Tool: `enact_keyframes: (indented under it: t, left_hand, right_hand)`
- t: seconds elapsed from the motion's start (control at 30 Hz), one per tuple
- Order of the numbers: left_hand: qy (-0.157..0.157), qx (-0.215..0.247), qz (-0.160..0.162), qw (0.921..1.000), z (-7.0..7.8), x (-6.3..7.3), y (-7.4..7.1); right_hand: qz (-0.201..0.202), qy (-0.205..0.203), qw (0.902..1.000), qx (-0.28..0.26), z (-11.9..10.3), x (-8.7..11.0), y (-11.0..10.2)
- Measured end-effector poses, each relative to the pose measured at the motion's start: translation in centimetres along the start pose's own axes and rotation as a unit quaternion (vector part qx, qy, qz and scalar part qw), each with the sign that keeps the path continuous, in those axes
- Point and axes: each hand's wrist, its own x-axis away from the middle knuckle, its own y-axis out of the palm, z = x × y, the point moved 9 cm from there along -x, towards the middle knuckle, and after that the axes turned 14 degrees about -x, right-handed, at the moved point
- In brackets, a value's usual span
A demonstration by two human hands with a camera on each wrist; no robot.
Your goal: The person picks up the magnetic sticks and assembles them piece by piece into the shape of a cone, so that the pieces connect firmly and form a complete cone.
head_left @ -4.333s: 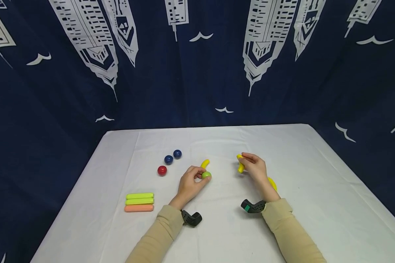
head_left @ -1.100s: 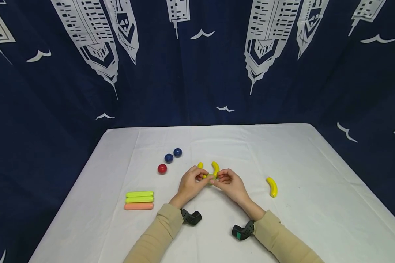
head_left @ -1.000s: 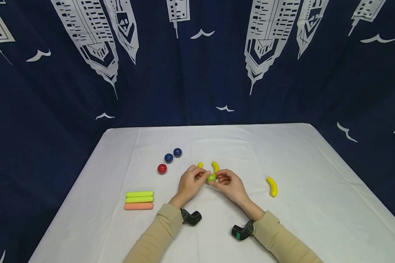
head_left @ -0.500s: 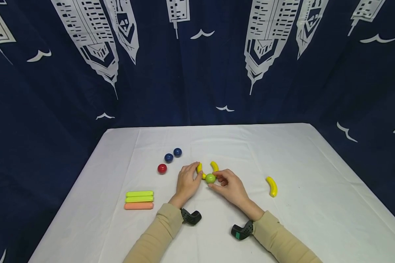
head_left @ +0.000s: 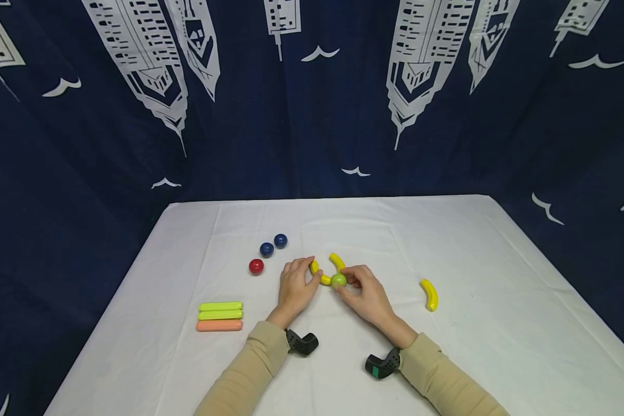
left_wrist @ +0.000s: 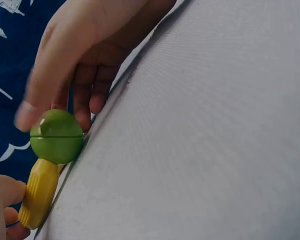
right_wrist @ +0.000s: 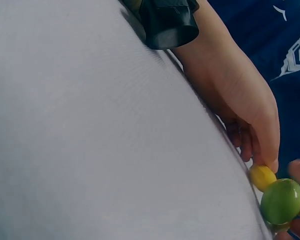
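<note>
At the middle of the table my left hand [head_left: 295, 289] holds a curved yellow toy banana [head_left: 325, 280] between thumb and fingers. One end of this banana meets a glossy green ball [head_left: 338, 281]; a seam shows around the ball in the left wrist view. My right hand [head_left: 363, 293] pinches the ball from the right, with the thumb on its near side. Behind the ball, a second toy banana [head_left: 335, 260] lies slanted, its lower end close to the right fingers. Both bananas and the ball rest on the white cloth.
Two blue balls [head_left: 273, 245] and a red ball [head_left: 256, 266] lie left of the hands. Nearer on the left, two lime sticks [head_left: 221, 311] and an orange stick [head_left: 219, 326] lie side by side. A third toy banana [head_left: 429, 295] lies to the right on the tablecloth [head_left: 499, 323].
My right hand set a toy banana behind the green ball and took over the ball. My left hand shifted from the ball to the left banana. Lately the ball and back banana have moved slightly.
</note>
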Motion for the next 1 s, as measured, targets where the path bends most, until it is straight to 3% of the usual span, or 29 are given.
enact_keyframes:
  t: [0.23, 0.37, 0.63, 0.87, 0.93, 1.0]
  left_hand:
    - [0.006, 0.007, 0.008, 0.9999, 0.1, 0.0, -0.2]
    - [0.002, 0.015, 0.017, 0.9997, 0.0, 0.0, -0.4]
    - [0.002, 0.018, 0.023, 0.9996, 0.0, 0.0, -0.4]
    - [-0.002, 0.031, 0.015, 0.9994, 0.0, 0.0, -0.4]
    - [-0.002, 0.026, 0.024, 0.9994, 0.0, 0.0, -0.6]
    - [-0.004, 0.017, 0.053, 0.9984, -0.2, -0.1, -1.3]
  right_hand:
    - [0.059, 0.097, 0.9926, -0.043, 1.6, -1.3, -1.0]
    - [0.070, 0.132, 0.9877, -0.046, 2.6, -2.3, -1.3]
    - [0.059, 0.162, 0.9844, -0.034, 3.3, -3.5, -0.6]
    - [0.066, 0.174, 0.9825, -0.003, 2.5, -3.6, -0.3]
    - [0.070, 0.177, 0.9817, 0.001, 2.5, -3.6, -0.3]
    - [0.075, 0.176, 0.9815, 0.001, 2.5, -3.6, -0.3]
